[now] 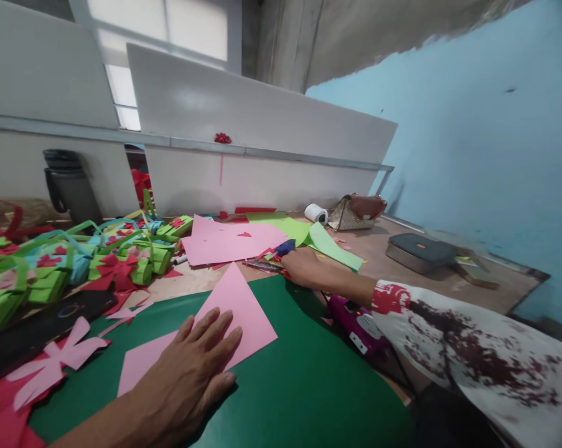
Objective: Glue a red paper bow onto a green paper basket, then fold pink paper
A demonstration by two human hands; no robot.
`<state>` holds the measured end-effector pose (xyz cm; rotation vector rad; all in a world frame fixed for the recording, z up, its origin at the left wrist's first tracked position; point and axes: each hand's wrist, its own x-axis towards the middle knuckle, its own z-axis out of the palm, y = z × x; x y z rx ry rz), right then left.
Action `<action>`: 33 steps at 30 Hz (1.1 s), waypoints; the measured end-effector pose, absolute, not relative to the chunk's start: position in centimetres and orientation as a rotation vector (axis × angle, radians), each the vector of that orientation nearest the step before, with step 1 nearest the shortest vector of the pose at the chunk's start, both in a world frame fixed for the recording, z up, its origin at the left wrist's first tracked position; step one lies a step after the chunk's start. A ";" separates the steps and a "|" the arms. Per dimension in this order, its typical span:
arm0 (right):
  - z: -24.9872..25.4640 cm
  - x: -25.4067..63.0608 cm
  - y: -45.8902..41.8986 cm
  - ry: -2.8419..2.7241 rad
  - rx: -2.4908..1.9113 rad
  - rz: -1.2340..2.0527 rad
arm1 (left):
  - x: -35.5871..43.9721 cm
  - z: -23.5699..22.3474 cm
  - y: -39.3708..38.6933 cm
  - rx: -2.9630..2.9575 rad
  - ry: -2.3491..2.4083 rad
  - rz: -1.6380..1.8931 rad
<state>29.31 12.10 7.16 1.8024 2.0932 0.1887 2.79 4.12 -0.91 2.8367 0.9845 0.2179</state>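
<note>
My left hand lies flat with fingers stretched out on a pink paper sheet, which rests on a green cutting mat. My right hand reaches out to the far edge of the mat and is closed around blue-handled scissors. The scissor blades point left over the wooden table.
Several green, blue and red paper baskets crowd the left. More pink sheets and green sheets lie beyond the mat. A purple glue gun lies under my right forearm. A grey lidded box, a brown bag and a black phone are nearby.
</note>
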 end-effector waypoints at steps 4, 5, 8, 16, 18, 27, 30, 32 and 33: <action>7.0 29.4 12.1 2.101 1.820 0.170 | 2.8 -0.7 4.0 2.819 0.987 0.224; 7.0 29.5 12.1 2.114 1.827 0.165 | 2.8 -0.6 4.0 2.817 0.986 0.206; 7.0 29.8 11.9 2.176 1.864 0.144 | 2.6 -0.5 4.1 2.822 0.973 0.119; 7.9 29.9 9.7 2.539 1.975 -0.126 | 0.2 -1.2 4.6 2.901 0.952 0.201; 8.1 29.6 8.4 2.631 1.980 -0.311 | -0.5 -1.4 4.6 2.904 0.974 0.206; 5.4 30.0 6.1 2.552 1.852 -1.175 | -1.1 -1.6 4.5 2.906 0.982 0.318; 4.7 30.5 6.4 2.617 1.824 -1.149 | -1.0 -1.5 4.5 2.913 0.975 0.344; 4.6 30.7 6.6 2.666 1.819 -1.066 | -1.0 -1.1 4.4 2.924 0.941 0.350; 4.6 30.7 6.6 2.685 1.821 -1.020 | -0.9 -0.9 4.4 2.930 0.924 0.350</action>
